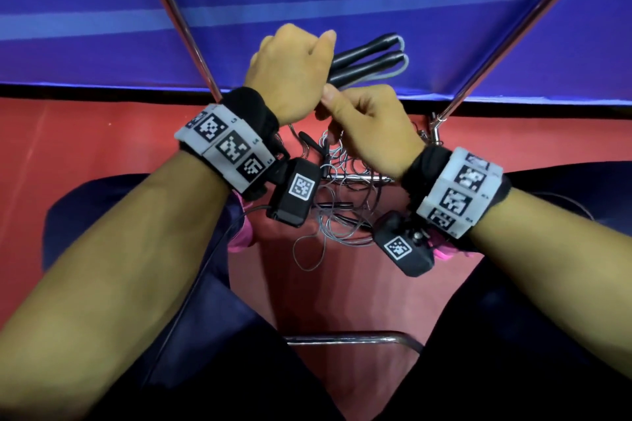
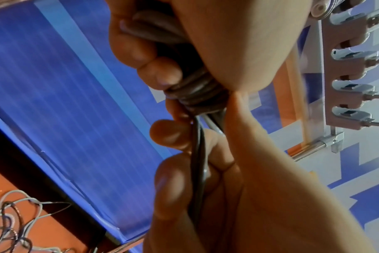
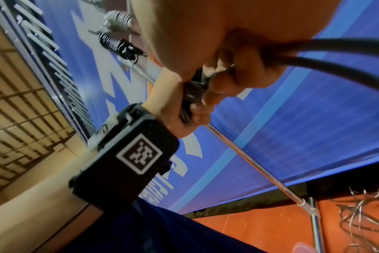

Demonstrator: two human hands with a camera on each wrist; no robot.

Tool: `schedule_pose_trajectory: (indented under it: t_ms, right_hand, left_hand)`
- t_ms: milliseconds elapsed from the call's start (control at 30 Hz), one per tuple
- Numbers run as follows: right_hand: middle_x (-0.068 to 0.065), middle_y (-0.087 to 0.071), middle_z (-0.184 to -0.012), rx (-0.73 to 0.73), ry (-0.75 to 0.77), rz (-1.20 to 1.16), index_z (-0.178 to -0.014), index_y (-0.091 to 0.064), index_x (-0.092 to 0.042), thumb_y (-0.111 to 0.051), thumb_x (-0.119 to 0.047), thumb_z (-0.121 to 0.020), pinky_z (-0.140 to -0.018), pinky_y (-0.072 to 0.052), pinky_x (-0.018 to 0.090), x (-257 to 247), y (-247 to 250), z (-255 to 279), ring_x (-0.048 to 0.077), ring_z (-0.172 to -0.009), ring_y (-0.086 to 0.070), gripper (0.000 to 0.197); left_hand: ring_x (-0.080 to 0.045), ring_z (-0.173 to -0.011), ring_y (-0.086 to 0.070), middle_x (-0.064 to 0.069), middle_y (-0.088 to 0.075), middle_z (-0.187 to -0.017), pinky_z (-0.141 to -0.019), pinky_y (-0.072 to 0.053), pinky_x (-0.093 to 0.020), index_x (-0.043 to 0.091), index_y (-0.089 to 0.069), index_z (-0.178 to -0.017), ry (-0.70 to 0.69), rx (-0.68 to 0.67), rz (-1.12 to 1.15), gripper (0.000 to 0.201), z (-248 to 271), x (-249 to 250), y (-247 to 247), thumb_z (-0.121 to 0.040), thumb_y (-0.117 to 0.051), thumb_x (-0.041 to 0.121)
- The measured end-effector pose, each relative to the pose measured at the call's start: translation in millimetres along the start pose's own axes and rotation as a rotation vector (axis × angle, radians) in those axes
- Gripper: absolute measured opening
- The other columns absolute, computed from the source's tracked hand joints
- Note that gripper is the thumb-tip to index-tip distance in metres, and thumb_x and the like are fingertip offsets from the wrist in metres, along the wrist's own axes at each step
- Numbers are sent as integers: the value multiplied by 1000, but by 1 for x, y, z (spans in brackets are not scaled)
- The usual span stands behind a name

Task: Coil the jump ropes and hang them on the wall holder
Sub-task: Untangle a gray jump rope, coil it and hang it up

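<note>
A jump rope's two black handles (image 1: 372, 56) stick out to the upper right of my left hand (image 1: 290, 68), which grips them together with grey cord wound around them (image 2: 195, 92). Just below, my right hand (image 1: 345, 113) pinches the cord strands (image 2: 198, 162) that run down from the winding. In the right wrist view the handles (image 3: 335, 54) pass under my right hand (image 3: 227, 80), and my left hand (image 3: 184, 116) holds the wound cord (image 3: 193, 92). A wall rack with a row of hooks (image 2: 344, 71) shows at the right of the left wrist view.
Several loose ropes with black handles lie tangled on the red floor (image 1: 342, 188) between my knees. Two slanted metal poles (image 1: 178, 20) (image 1: 513, 27) cross a blue banner (image 1: 342, 0) ahead. A chrome chair rail (image 1: 345, 338) lies below my forearms.
</note>
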State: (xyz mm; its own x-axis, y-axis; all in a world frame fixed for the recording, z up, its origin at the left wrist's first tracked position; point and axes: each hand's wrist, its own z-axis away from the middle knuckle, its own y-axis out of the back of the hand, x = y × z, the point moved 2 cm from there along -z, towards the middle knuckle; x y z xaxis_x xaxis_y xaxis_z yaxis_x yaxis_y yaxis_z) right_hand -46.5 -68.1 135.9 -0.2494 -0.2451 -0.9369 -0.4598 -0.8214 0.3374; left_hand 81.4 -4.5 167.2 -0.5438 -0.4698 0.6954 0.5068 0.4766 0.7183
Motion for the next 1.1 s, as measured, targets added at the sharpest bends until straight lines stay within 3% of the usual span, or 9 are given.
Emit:
schedule_pose_trajectory:
  t_ms: [100,200,300,467,567,700,833,1000,1100]
  right_hand:
    - [9,-59,-57,40,93,250,-71,-59,0,-53,-38,-101,-52,-36,25,-2,2,2,8,-49,-42,49]
    - [10,-49,-64,-34,160,525,-76,-53,-7,-55,-28,-97,-63,-35,38,2,9,1,27,-63,-41,30]
    - [7,-52,-72,-60,234,602,-84,-55,-9,-49,-22,-96,-66,-38,41,4,7,3,38,-72,-43,18]
    - [7,-52,-69,-86,271,644,-80,-56,-4,-57,-14,-90,-62,-24,34,4,8,11,28,-65,-37,14]
    - [11,-56,-74,-152,290,718,-77,-51,-10,-56,-18,-91,-62,-31,36,6,13,10,35,-67,-43,17]
    - [13,-60,-78,-362,392,845,-78,-46,-19,-42,-30,-90,-64,-47,48,4,17,7,41,-72,-52,17]
    - [12,-68,-78,-373,397,863,-88,-63,-18,-44,-39,-91,-63,-50,47,0,29,9,40,-72,-58,29]
    - [3,-70,-71,-146,299,657,-84,-74,-18,-73,-53,-81,-66,-51,36,-2,74,-1,24,-65,-61,35]
    - [0,-68,-66,-72,214,438,-78,-74,-13,-81,-46,-77,-61,-44,27,3,87,-1,19,-60,-57,34]
  left_hand:
    - [-35,-67,-38,-4,-36,-50,-67,-36,-41,10,-31,-52,13,2,-40,60,-4,-2,0,-104,-39,38]
    - [-33,-62,-36,-5,-34,-51,-68,-42,-42,9,-31,-55,5,-10,-82,57,-3,-10,-2,-103,-38,39]
    - [-36,-67,-35,-3,-32,-53,-69,-45,-44,10,-32,-59,-31,1,-126,51,-3,-15,-3,-98,-37,43]
    - [-45,-75,-40,-8,-32,-59,-64,-39,-39,5,-36,-65,-70,-46,-105,51,-1,-17,-10,-94,-47,46]
    - [-41,-77,-44,-4,-39,-59,-69,-43,-39,9,-41,-62,-11,-52,-185,52,-1,-17,-13,-95,-47,49]
    - [-38,-85,-44,-9,-49,-82,-77,-38,-39,16,-43,-64,24,-98,-373,48,3,-14,-23,-100,-44,47]
    - [-44,-99,-54,-18,-57,-103,-89,-44,-46,24,-49,-83,-16,-167,-498,30,10,-13,-30,-102,-40,45]
    - [-39,-79,-41,-7,-40,-70,-72,-35,-41,16,-37,-63,-173,-252,-449,49,16,-5,-29,-104,-36,42]
    - [-41,-69,-39,-8,-35,-59,-66,-35,-41,15,-30,-59,-269,-255,-371,52,16,0,-19,-103,-32,42]
